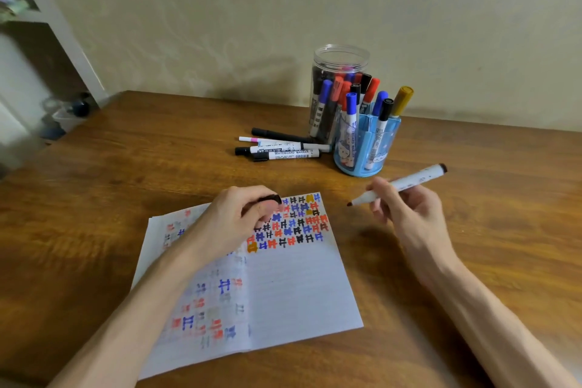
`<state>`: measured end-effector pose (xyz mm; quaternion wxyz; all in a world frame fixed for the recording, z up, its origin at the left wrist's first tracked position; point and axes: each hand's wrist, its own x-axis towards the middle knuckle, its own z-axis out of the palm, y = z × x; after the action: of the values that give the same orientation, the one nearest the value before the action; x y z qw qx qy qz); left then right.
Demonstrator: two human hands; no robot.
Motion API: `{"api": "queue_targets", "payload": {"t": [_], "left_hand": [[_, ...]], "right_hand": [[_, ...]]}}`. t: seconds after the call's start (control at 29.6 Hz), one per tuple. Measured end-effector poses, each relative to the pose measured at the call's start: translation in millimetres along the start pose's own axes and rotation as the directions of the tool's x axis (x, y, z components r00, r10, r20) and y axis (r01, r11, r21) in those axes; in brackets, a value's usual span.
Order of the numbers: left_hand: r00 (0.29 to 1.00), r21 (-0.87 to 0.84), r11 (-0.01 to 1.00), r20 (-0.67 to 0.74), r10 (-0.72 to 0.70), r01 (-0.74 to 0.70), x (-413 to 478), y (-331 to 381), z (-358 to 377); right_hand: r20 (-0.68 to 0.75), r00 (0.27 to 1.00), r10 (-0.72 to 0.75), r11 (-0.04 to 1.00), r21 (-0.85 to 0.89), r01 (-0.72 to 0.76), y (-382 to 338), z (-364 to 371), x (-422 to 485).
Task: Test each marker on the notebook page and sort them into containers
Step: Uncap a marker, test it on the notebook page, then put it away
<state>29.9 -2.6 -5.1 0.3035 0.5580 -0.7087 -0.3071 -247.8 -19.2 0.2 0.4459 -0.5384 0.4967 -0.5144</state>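
Note:
An open notebook (pixel 293 287) lies in front of me, its right page filled at the top with rows of blue, red, black and orange test marks. My left hand (pixel 233 220) hovers over the page's top edge and pinches a black marker cap (pixel 270 199). To the right of the notebook, my right hand (pixel 406 205) grips an uncapped white marker (pixel 409 181), its dark tip pointing left above the table. A clear plastic jar (pixel 338 66) and a blue pen holder (pixel 367 148) stand at the back, both holding several markers.
Several capped markers (pixel 280 148) lie loose on the wooden table (pixel 126 167) just left of the two containers. A wall runs close behind them. A white shelf unit (pixel 47 25) stands at the far left beyond the table's corner.

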Motion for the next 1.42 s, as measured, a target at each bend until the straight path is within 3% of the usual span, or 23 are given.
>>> {"api": "queue_targets", "payload": {"t": [0.17,0.44,1.42], "left_hand": [[0.999,0.082,0.996,-0.024,0.042,-0.040,1.3,3.2,8.5],[0.997,0.224,0.972,-0.027,0.076,-0.068,-0.3,-3.5,12.6],[0.990,0.281,0.953,-0.042,0.133,-0.116,-1.3,-9.0,19.3]], "right_hand": [[0.159,0.984,0.086,0.985,-0.161,-0.060,5.3,16.3,-4.5],[0.273,0.958,-0.090,0.951,-0.262,0.164,9.0,19.2,-3.8],[0.239,0.957,-0.162,0.897,-0.368,0.244,23.7,24.0,-9.5]]}}
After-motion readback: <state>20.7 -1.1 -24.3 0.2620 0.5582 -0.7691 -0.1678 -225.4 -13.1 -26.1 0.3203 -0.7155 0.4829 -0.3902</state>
